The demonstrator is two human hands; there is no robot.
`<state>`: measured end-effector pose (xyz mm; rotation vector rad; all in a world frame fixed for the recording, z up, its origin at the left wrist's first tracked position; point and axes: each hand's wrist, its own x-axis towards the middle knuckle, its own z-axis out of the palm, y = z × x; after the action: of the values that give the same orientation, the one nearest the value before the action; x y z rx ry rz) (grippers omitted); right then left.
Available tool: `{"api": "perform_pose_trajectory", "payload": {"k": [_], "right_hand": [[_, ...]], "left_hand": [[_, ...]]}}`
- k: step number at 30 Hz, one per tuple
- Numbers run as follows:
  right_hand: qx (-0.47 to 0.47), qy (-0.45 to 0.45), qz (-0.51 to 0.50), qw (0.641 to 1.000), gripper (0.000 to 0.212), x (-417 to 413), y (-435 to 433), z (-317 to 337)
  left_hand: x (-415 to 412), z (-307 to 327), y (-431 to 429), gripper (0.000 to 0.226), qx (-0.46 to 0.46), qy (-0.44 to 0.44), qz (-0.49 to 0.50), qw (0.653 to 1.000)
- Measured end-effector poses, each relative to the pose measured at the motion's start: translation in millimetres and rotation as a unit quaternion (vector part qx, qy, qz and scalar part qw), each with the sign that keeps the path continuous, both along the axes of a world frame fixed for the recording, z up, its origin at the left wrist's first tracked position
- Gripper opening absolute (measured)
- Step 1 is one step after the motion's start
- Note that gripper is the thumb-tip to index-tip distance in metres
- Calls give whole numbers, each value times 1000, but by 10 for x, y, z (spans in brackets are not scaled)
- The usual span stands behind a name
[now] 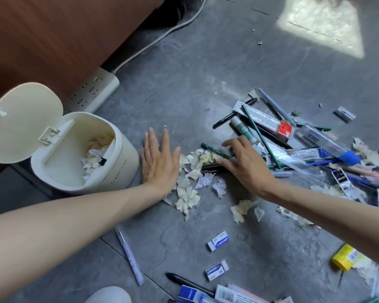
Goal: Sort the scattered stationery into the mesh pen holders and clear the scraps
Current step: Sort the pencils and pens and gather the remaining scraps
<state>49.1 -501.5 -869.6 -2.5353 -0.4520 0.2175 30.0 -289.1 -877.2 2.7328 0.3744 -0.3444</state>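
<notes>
Head view.
- Bin [123,165]: lid up, paper bits inside.
- Left hand [160,158]: just right of bin, flat on floor [206,68], fingers straight.
- Scraps [189,178]: one pile, further right of bin.
- Right hand [246,164]: fingers loose, apart, resting on green pencil [213,150].
- Pencil slants, one end toward bin, other end hidden under hand.
- Two erasers [218,241], right of bin, low in view.
- Stationery heap [293,136]: far right of bin, cut off, too tangled to count.

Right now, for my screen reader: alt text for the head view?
Two hands flank piled paper scraps on a grey floor: left hand flat beside an open cream bin, right hand over a green pencil.
</notes>
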Motion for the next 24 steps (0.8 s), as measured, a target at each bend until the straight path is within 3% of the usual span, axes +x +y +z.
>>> {"api": "perform_pose_trajectory", "payload": {"k": [3, 6, 10, 14, 17, 24], "right_hand": [[42, 29, 16, 999, 61, 10, -52, 8], [60, 25, 28, 998, 60, -21, -163, -11], [63, -6, 21, 998, 59, -76, -289, -51], [49, -51, -10, 997, 61, -134, -382, -70], [26, -33, -41, 998, 39, -143, -380, 13], [64, 57, -163, 983, 14, -83, -250, 271]], "left_hand": [[-145, -1, -108, 58, -79, 14, -68, 994], [-300, 38, -218, 56, -175, 11, -202, 964], [-104, 63, -331, 52, -139, -61, -249, 957], [81, 70, -435, 44, -99, -102, -368, 919], [91, 39, -483, 42, -105, -144, -334, 925], [143, 61, -502, 58, -149, -78, -223, 960]]}}
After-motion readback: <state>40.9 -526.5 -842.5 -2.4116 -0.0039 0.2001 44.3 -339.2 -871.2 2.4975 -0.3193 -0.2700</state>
